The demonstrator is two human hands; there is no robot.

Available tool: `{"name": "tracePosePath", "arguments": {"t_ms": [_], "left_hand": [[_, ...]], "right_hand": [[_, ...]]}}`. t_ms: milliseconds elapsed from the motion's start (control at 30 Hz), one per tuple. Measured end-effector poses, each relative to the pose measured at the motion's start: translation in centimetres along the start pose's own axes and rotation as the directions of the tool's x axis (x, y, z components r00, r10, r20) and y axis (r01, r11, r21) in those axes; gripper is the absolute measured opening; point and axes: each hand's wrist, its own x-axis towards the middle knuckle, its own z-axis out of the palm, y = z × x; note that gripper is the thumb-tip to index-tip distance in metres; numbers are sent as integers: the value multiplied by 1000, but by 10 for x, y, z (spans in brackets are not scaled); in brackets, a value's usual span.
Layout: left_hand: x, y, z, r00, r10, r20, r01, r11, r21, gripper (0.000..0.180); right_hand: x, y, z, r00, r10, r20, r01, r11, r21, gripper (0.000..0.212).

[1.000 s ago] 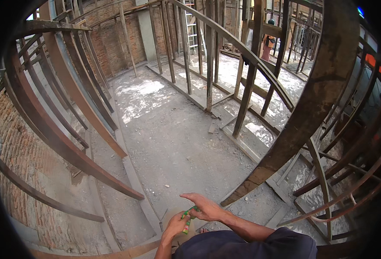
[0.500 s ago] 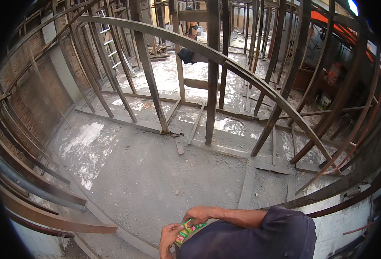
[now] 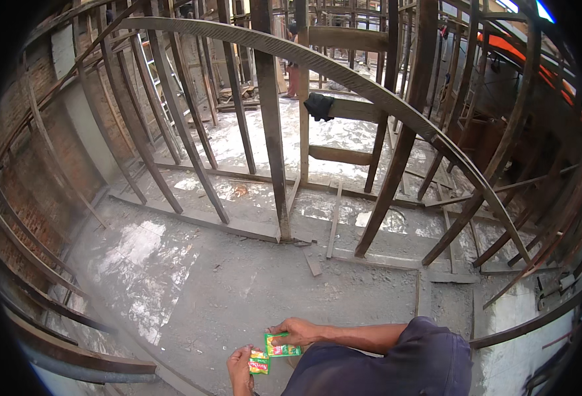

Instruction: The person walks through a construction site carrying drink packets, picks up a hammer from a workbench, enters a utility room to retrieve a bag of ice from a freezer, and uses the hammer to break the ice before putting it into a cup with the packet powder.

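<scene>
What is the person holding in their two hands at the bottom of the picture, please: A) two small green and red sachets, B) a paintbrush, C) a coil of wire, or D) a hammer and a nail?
A: the left hand holds one small green and red sachet, and the right hand holds a second sachet beside it, above the concrete floor.

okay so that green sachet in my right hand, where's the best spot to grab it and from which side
Pinch the green sachet at its free right edge, coming from the right. It is thin and flat, facing up; the right hand already covers its top edge, and the left hand with the smaller sachet crowds the left.
</scene>
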Motion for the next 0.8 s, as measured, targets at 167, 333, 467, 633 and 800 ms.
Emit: {"name": "tracePosePath", "arguments": {"t_ms": [167,333,467,633,800], "left_hand": [[138,92,-92,942,197,-273,-232,967,-103,16],[223,202,-141,930,218,-296,-249,966,-72,24],[317,266,-133,998,46,-50,-35,978,204,31],[419,324,-134,988,-29,150,-24,940,340,39],[512,396,-188,970,1,245,-67,963,261,60]], "right_hand": [[181,-8,-50,942,137,-307,-66,971,229,36],[319,-67,-96,878,214,-428,-45,927,373,36],[440,-93,-88,872,183,-453,123,815,566,30],[573,-152,-56,870,302,-390,124,631,765,29],[676,-178,-48,835,463,-296,59,459,886,30]]}}
